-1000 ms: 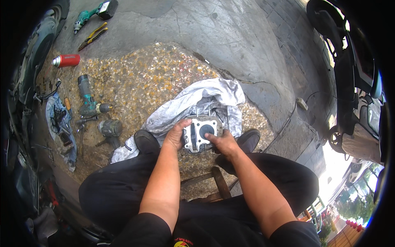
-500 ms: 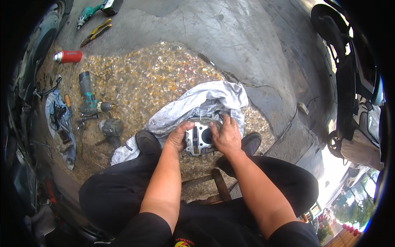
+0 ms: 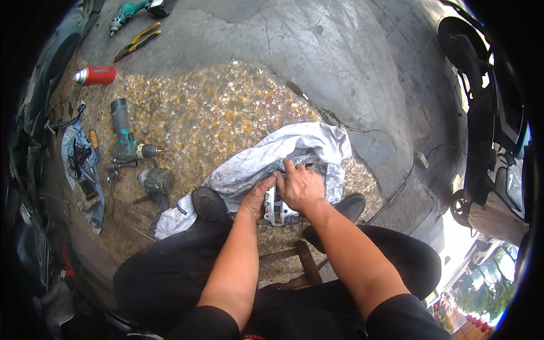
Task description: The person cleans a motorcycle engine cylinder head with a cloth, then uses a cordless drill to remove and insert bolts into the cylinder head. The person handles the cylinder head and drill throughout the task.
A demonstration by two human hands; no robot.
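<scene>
Between my shoes, a silver metal engine cylinder [image 3: 276,212] with bolt holes and a slot sits against a crumpled, stained white cloth [image 3: 249,156]. My left hand [image 3: 256,198] grips its left side, thumb on the upper edge. Lying across the top face, my right hand [image 3: 302,187] hides the round bore, its fingers bent over the far edge. The two hands nearly meet at the far left corner. The underside of the cylinder cannot be seen.
At left lie a teal cordless drill [image 3: 123,133], a dark power tool [image 3: 157,181] and a blue cloth [image 3: 72,136] with small parts. Farther off are a red spray can [image 3: 99,75], yellow-handled pliers [image 3: 137,41] and another teal tool [image 3: 126,14]. A wooden frame [image 3: 307,259] stands between my legs.
My right hand has shifted left across the top face and now covers the bore. My left hand stays on the cylinder's left side. The whole view has shifted slightly.
</scene>
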